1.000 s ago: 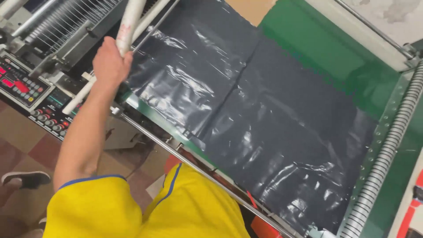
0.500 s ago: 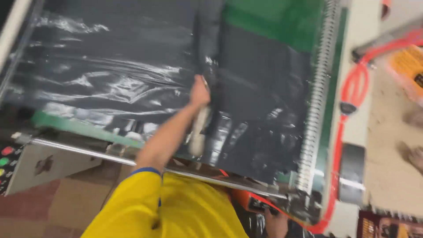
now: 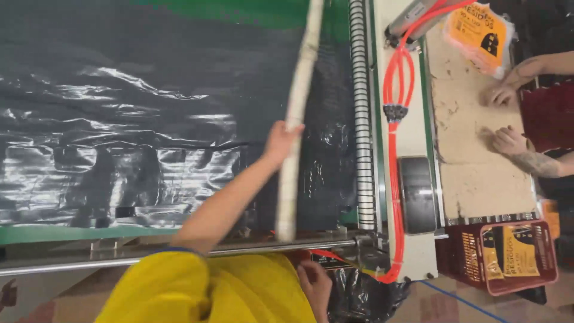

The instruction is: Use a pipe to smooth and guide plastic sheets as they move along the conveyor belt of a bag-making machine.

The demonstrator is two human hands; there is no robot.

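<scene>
Reaching out over the machine bed, the person's left hand (image 3: 281, 139) is wrapped around a long pale rod (image 3: 297, 113), fingers clenched on it approx. midway along its length. Forearm runs up diagonally from the yellow shirt (image 3: 197, 290) at bottom, elbow low, wrist a bit bent toward the rod. Rod lies nearly upright in view, tilted slightly, its lower end near the metal rail (image 3: 179, 256) at the bed's front edge, its top end running off the top of frame. Under it: wide black plastic sheet (image 3: 119, 137), glossy & wrinkled, spread on a green bed. Right hand (image 3: 314, 286) sits low by the waist, fingers curled, just beside crumpled black plastic (image 3: 359, 296); can't tell if it grips anything. Ribbed roller (image 3: 360, 113) and red hoses (image 3: 394, 90) just right of the rod. Further right, another person's two hands (image 3: 508, 140) rest on a tan worktop (image 3: 472, 179), near a yellow packet (image 3: 478, 33).
</scene>
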